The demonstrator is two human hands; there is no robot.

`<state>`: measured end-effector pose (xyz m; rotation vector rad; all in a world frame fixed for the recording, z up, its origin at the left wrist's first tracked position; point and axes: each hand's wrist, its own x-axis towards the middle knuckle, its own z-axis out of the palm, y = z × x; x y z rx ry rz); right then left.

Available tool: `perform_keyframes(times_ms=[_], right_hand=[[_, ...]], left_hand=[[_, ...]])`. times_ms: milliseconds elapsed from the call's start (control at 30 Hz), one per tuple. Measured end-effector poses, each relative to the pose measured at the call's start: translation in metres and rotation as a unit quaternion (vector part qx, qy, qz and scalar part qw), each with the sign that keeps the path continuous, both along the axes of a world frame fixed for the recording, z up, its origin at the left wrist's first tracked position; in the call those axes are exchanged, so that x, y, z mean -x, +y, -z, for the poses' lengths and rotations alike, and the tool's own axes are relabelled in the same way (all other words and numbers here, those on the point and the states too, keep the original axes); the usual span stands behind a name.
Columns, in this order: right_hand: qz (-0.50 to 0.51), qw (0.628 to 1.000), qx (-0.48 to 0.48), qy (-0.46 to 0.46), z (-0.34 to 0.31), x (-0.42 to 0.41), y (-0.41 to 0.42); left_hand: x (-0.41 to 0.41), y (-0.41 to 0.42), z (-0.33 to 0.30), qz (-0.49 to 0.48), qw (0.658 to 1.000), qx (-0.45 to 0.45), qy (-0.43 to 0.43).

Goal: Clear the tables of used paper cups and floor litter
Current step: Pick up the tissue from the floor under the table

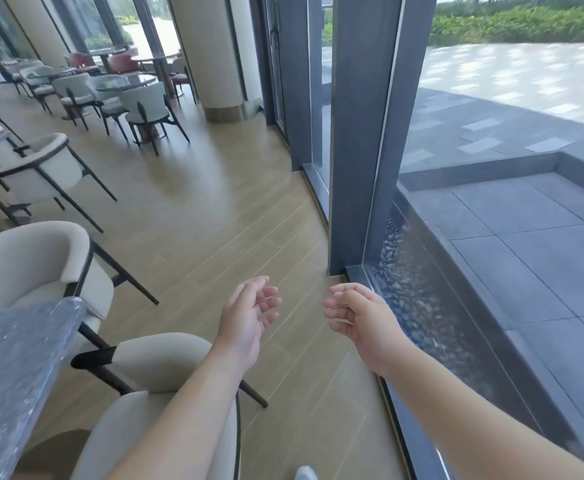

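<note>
1. Left grip [249,315]: fingers loosely curled, palm turned inward, holding nothing; it hangs in the air above the wooden floor [214,209].
2. Right grip [356,317]: same relaxed curl, empty, palm facing the left one, with a gap between them.
3. Grey marbled worktop [16,368]: lower left, beside two cream chairs [30,261]; its visible part carries no paper cup.
4. Glass wall [491,168]: runs along the right; further worktops [127,80] stand far back.
</note>
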<state>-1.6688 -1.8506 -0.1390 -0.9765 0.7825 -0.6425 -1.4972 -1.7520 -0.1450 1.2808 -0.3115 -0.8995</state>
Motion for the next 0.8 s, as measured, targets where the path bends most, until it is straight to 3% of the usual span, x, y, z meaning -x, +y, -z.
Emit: perform_keyframes(times_ms=[400,800], right_hand=[[-0.010,0.997,0.004,0.074,0.012,-0.142,-0.164],[-0.028,0.999,0.016,0.036,-0.009,-0.236,-0.315]], left_hand=[[-0.134,-0.174,0.035,0.022,0.997,0.023,0.070],[-0.233,-0.316,0.009,0.036,0.999,0.011,0.039]])
